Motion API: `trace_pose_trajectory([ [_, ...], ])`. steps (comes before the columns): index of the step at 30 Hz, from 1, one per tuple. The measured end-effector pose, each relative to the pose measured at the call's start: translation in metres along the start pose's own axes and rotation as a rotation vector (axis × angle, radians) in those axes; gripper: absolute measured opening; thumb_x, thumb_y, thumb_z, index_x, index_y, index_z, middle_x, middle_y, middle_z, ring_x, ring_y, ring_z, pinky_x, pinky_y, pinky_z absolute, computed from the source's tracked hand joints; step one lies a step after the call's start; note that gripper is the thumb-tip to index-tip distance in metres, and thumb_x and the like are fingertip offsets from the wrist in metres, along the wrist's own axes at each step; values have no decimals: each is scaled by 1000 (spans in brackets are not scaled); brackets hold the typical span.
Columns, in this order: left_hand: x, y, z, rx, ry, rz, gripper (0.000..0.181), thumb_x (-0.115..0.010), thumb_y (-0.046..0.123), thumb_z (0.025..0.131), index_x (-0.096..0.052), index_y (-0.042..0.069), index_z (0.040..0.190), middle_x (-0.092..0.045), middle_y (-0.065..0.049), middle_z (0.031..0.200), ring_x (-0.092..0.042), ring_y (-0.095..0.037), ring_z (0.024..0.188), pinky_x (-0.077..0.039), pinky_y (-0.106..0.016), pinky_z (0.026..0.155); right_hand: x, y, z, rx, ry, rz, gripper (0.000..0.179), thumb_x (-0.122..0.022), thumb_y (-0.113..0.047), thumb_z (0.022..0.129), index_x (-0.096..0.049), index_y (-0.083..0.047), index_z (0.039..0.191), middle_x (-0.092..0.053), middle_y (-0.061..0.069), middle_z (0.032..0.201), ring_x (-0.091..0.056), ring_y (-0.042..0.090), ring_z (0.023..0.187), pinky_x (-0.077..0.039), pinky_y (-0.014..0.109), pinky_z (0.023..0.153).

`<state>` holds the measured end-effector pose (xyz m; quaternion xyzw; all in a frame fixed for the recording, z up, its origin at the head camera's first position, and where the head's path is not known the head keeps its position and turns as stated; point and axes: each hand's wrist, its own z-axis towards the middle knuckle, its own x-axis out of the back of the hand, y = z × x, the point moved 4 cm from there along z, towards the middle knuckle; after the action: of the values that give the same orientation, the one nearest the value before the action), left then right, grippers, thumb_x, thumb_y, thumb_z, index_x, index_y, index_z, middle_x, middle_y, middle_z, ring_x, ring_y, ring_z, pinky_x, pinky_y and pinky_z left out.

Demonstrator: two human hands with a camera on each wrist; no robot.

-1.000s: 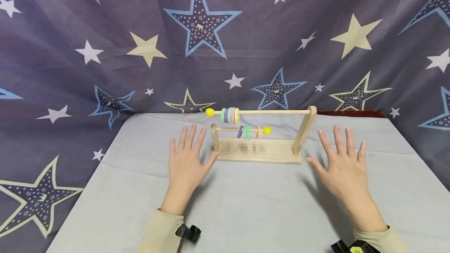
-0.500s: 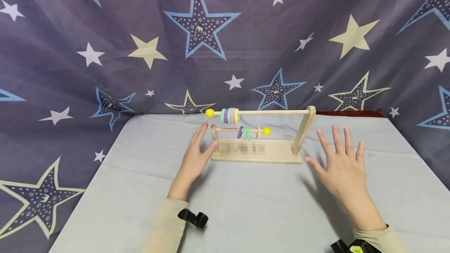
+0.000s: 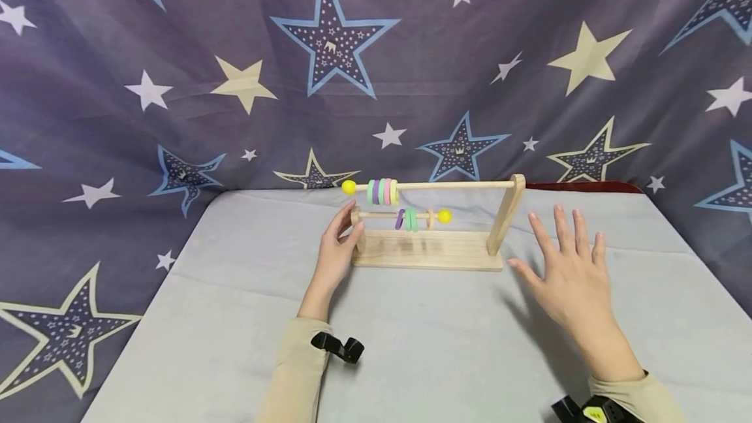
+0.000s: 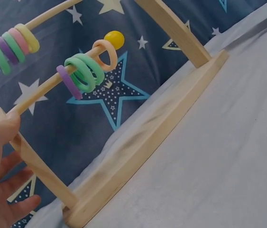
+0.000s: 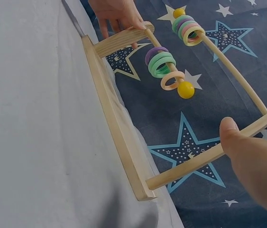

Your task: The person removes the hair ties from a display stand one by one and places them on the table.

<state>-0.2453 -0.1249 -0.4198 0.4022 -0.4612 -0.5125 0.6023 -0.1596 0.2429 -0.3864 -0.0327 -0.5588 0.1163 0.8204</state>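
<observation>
I see the wooden ring stand point(image 3: 429, 250) near the far edge of the table point(image 3: 440, 344), roughly midway between its side edges. The left hand point(image 3: 336, 250) seems to pinch the top of the short post point(image 4: 45, 171), though I can't tell how firmly. The right hand point(image 3: 566, 279) is spread flat, apart from the stand, towards the table's right edge. I judge the step in hand as taking hold of the stand; the next move calls for a sure grip.
</observation>
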Motion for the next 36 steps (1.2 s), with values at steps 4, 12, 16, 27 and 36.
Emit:
trace_pose_trajectory([
  [4, 0, 6, -3, 4, 17, -3, 49, -60, 10, 99, -47, 2, 145, -54, -22, 138, -53, -36, 123, -44, -49, 99, 2, -2, 0, 5, 18, 14, 81, -59, -54, 94, -26, -19, 158, -11, 21, 163, 8, 33, 150, 7, 62, 114],
  [12, 3, 34, -12, -1, 11, 22, 44, -60, 5, 98, -50, -5, 140, -59, -26, 126, -57, -35, 116, -46, -40, 98, 7, -5, 0, 6, 103, 100, 76, -61, -47, 95, -30, -15, 156, -20, 22, 161, -12, 39, 149, -6, 62, 115],
  [16, 7, 35, -13, -2, 18, -4, 42, -60, 5, 98, -51, -6, 138, -59, -27, 126, -56, -36, 118, -42, -41, 103, 12, -9, -1, 38, 210, 164, 70, -62, -45, 94, -40, -10, 151, -32, 22, 156, -28, 41, 142, -21, 59, 112],
  [27, 6, 35, -10, 2, -15, -1, 43, -60, 6, 98, -50, -7, 138, -59, -28, 124, -56, -37, 119, -41, -42, 105, 32, -23, -2, 221, 630, 418, 53, -56, -47, 98, -70, 1, 113, -68, 19, 110, -58, 41, 104, -38, 33, 103],
  [36, 6, 31, -6, -11, -33, -3, 43, -60, 5, 98, -50, -8, 137, -58, -28, 128, -55, -38, 121, -40, -43, 107, 31, -38, -2, 201, 541, 610, 27, -72, -10, 89, -71, 0, 113, -70, 14, 105, -61, 19, 102, -40, 19, 95],
])
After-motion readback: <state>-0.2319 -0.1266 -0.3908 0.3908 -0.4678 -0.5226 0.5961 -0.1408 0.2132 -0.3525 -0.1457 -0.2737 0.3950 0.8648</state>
